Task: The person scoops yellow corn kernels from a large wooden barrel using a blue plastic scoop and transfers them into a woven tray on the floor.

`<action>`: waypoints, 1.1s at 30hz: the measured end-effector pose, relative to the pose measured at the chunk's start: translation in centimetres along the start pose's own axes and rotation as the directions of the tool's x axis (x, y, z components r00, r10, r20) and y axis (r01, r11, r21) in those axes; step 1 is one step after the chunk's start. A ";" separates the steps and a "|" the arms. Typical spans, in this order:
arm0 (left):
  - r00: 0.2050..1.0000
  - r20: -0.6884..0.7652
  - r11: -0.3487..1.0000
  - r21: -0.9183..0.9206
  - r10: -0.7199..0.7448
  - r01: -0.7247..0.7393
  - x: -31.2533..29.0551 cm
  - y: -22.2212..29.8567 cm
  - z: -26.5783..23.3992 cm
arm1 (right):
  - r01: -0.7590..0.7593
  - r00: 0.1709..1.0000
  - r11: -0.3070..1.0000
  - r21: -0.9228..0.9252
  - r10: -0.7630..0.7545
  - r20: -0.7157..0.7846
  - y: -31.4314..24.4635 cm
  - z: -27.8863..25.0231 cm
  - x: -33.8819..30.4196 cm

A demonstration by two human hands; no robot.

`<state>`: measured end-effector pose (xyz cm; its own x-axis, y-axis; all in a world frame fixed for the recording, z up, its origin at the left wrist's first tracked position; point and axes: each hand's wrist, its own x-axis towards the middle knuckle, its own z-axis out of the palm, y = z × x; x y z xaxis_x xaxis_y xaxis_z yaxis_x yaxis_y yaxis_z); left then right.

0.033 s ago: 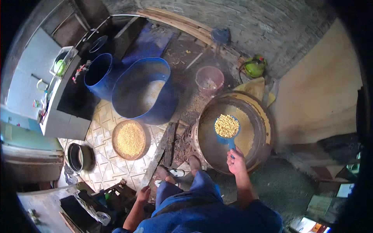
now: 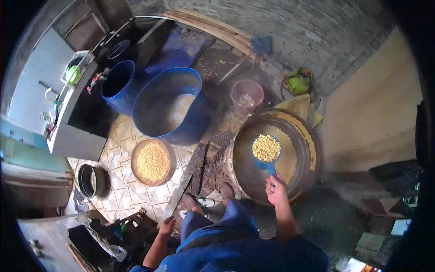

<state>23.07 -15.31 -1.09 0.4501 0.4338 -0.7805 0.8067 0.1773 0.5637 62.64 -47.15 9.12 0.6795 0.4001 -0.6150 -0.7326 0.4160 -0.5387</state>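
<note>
Dark round pan (image 2: 102,182): standing on tiled floor (image 2: 122,199), its shadowed interior being hard to make out. Round tray (image 2: 132,159): resting on the tiles, its raised rim presumably containing pale yellow grains (image 2: 153,161). Left hand (image 2: 167,225): hanging beside the body, fingers curling; cannot tell whether it is holding anything. Blue tub (image 2: 192,124): standing beyond the tray, its tall wall hiding part of the contents. Blue scoop (image 2: 272,168): carrying heaped grains above the wide vat (image 2: 247,182), the right hand (image 2: 277,191) gripping its handle, seemingly levelling it against spills, and covering part of the vat.
</note>
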 end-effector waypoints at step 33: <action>0.824 -0.202 0.570 -0.804 -0.529 0.169 -9.9 -22.5 3.0 | 0.460 0.886 -0.401 -0.792 0.262 0.381 35.3 36.1 17.8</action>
<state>1.59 -26.24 -6.80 -0.1328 0.4420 -0.8871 0.2275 0.8847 0.4068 50.29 4.11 -0.09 0.4256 0.7752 -0.4669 0.5741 -0.6301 -0.5228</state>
